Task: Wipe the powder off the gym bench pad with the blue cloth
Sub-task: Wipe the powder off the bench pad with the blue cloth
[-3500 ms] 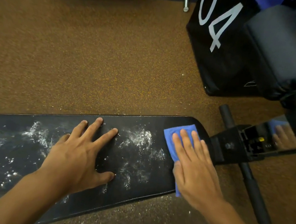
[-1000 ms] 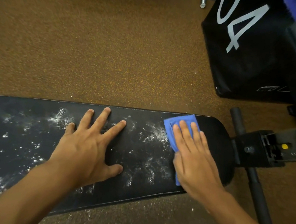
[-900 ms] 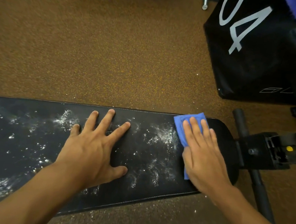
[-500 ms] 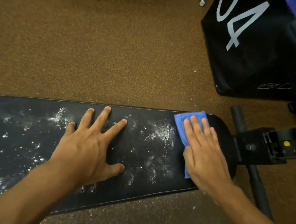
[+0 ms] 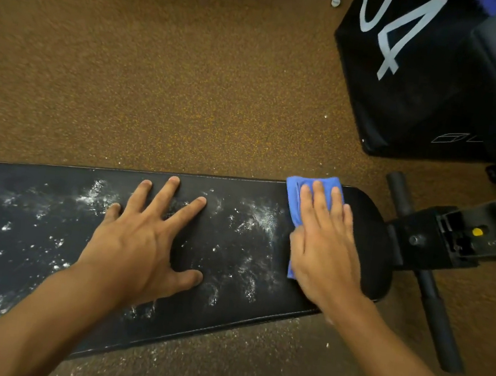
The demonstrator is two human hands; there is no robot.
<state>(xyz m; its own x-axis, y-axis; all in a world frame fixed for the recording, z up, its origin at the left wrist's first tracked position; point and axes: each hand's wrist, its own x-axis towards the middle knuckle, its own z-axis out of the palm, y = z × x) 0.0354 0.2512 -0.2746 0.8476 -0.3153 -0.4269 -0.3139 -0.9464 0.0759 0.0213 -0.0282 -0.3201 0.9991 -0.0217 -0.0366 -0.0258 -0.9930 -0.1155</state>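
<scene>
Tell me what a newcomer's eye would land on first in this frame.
First the blue cloth, pressed flat under the right hand near the right end of the black bench pad. Then the white powder smeared along the pad, with the left hand spread flat on it mid-pad.

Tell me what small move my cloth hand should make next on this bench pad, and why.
Probably slide the right hand and cloth leftward. The cloth sits flat near the pad's rounded end, which looks clean, while powder streaks lie just left of it. The left hand rests spread on powder farther along and will likely need to shift soon.
</scene>
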